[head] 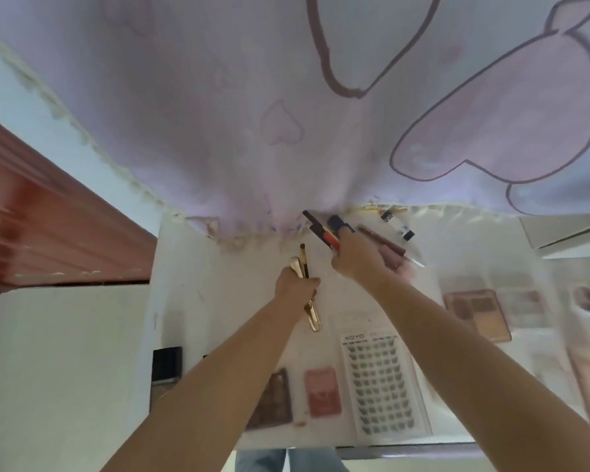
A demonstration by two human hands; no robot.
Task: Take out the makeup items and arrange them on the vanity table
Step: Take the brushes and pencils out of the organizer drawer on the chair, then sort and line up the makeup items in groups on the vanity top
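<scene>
Right, both hands are loaded. Left hand (pixel 295 284) is curled round two gold-handled brushes (pixel 304 270), tips pointing to 12 o'clock, handle ends sticking out toward 6. Right hand (pixel 353 255) grips a bundle of pens and tubes (pixel 327 229) at the far edge of the counter (pixel 218 301), just under the curtain (pixel 252 114).

Already laid out: lash tray (pixel 382 379) at 5 o'clock, pink compact (pixel 322 391) at 6, palette (pixel 477 313) at 3, white tube (pixel 397 223) and brown pencil (pixel 382 238) at 1 o'clock.

Risks: the right-hand bundle is fanned and loose, so one stick could slip and roll. The curtain hem drapes onto the counter and could snag or hide items.

Hard to read: the right side is blurred. The dark palette (pixel 273 400) is partly behind the left forearm. I can't count the bundle.
</scene>
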